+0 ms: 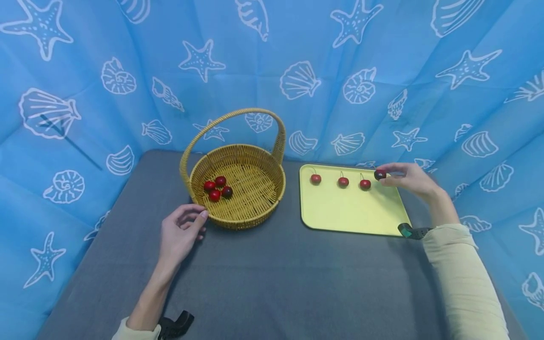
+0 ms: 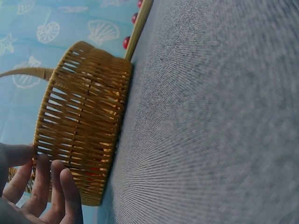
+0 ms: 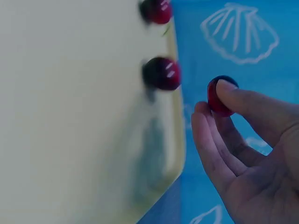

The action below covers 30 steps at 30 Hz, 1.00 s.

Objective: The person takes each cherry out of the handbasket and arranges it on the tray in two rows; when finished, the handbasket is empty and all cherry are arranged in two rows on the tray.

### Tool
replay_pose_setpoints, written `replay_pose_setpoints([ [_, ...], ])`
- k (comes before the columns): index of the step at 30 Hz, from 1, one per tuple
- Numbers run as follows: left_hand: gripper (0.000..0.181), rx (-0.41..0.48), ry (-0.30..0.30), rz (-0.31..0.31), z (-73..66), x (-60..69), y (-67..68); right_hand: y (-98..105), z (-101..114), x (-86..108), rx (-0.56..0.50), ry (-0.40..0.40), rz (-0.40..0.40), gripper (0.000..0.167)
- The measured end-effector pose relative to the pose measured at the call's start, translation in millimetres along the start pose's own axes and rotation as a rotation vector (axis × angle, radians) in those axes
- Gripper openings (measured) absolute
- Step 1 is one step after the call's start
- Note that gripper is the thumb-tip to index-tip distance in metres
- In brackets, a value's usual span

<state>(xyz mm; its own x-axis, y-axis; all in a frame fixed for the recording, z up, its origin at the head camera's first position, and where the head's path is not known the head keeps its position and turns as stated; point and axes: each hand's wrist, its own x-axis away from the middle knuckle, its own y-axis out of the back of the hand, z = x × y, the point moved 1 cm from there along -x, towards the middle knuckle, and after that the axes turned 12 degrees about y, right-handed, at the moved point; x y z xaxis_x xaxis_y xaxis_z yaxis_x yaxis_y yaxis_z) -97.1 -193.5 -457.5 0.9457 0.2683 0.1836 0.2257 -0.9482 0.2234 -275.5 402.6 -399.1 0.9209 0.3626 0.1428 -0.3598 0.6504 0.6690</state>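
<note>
My right hand (image 1: 410, 178) pinches a dark red cherry (image 1: 380, 174) between thumb and fingers, above the far right corner of a yellow tray (image 1: 348, 212). The right wrist view shows this cherry (image 3: 221, 96) held off the tray's surface. Three more cherries, one of them a red cherry (image 1: 365, 184), lie in a row along the tray's far side, stems up. At the near left of a round wicker basket (image 1: 238, 222), my left hand (image 1: 182, 231) grips the rim with thumb and fingertips. Several cherries (image 1: 214, 195) sit together inside the basket, on its left side.
The basket's tall arched handle (image 1: 238, 112) rises over its far side. Grey cloth (image 1: 272, 278) covers the table, and a blue curtain (image 1: 263, 61) with white shells and starfish stands close behind the basket and tray. The tray lies right of the basket, a small gap between.
</note>
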Motion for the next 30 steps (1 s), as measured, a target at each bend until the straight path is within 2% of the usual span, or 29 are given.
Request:
replay_pose_setpoints([
  [6, 0.027, 0.003, 0.001, -0.008, 0.1, 0.0, -0.5, -6, -24, 1.9, 0.075, -0.023, -0.026, 0.061],
  [12, 0.028, 0.002, 0.013, -0.006, 0.1, 0.2, -0.5, -10, -37, 1.0, 0.139, 0.007, -0.056, 0.055],
  [17, 0.028, 0.004, 0.01, -0.006, 0.6, 0.0, -0.9, -13, -40, 1.6, 0.143, 0.025, -0.072, 0.051],
  [23, 0.027, 0.0, 0.004, -0.006, 1.3, 0.0, -0.8, -16, -40, 1.1, 0.202, 0.045, -0.092, 0.049],
  [30, 0.027, 0.003, -0.005, -0.002, 1.7, 0.0, -0.3, -13, -37, 3.1, 0.201, 0.047, -0.074, 0.052],
])
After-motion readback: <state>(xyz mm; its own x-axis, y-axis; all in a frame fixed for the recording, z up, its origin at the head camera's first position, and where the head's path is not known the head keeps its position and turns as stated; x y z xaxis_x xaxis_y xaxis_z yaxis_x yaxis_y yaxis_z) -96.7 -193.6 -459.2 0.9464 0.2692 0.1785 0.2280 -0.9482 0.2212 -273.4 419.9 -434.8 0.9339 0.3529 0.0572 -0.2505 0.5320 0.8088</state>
